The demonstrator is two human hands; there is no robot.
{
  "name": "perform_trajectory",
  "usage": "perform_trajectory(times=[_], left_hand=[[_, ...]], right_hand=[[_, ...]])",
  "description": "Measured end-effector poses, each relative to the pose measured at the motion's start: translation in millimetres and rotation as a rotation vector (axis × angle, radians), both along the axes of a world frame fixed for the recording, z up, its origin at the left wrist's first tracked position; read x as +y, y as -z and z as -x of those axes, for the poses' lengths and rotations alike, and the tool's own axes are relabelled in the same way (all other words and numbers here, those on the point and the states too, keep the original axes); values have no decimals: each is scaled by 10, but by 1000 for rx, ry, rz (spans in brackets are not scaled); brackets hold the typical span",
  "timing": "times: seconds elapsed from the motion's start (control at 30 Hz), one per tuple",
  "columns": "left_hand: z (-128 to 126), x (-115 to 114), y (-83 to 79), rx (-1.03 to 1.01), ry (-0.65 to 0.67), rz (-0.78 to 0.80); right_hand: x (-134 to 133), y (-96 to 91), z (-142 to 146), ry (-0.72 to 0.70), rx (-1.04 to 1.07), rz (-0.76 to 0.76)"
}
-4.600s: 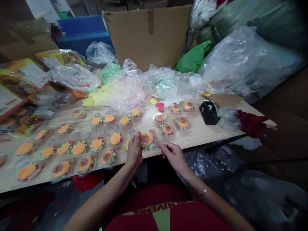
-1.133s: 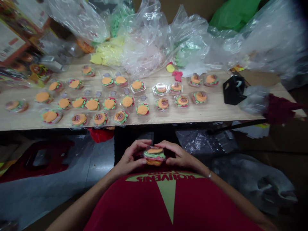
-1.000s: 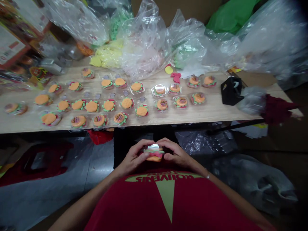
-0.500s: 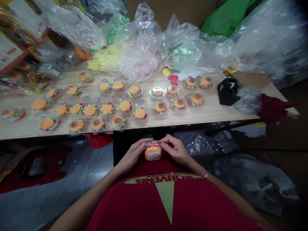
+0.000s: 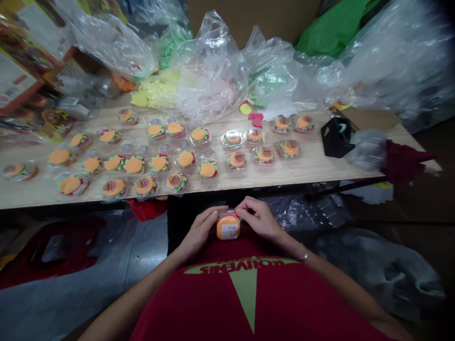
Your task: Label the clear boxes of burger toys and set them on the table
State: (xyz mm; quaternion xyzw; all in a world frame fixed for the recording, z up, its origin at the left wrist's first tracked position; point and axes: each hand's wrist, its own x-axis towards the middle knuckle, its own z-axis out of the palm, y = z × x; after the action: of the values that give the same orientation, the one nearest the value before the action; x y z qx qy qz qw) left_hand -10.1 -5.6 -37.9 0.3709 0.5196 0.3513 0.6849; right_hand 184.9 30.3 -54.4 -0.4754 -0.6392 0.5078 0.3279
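Close to my body, both hands hold a toy burger in a clear plastic case (image 5: 228, 226), an orange bun with a white barcode label facing me. My left hand (image 5: 201, 229) grips its left side, thumb against the edge. At the upper right corner, my right hand (image 5: 259, 219) pinches the rim of the case between thumb and fingers. Past my hands, several more cased toy burgers (image 5: 134, 165) sit in loose rows on the wooden table (image 5: 302, 173). Some carry a printed label on top, and beside others lie open clear lids.
Clear plastic bags (image 5: 213, 71) of yellow, pink and green pieces line the table's back. A black tape dispenser (image 5: 336, 137) stands at the right beside a dark red cloth (image 5: 405, 161). Printed boxes (image 5: 21, 71) fill the left. A red stool (image 5: 53, 251) is on the floor.
The cased burger has shifted very slightly right and tilts a little differently in my hands. My right fingers stay on its upper corner. Things on the table have not moved.
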Motion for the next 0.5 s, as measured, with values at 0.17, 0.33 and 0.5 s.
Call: perform_trajectory(times=[0.17,0.33,0.5], left_hand=[[37,133,27,-112,-181,69],[183,520,-183,28,321,-10],[143,318,-200,140,94,38]], right_hand=[[59,31,46,-53,180,250],[188,-114,184,-181,199,215],[-17,19,58,-111,192,221]])
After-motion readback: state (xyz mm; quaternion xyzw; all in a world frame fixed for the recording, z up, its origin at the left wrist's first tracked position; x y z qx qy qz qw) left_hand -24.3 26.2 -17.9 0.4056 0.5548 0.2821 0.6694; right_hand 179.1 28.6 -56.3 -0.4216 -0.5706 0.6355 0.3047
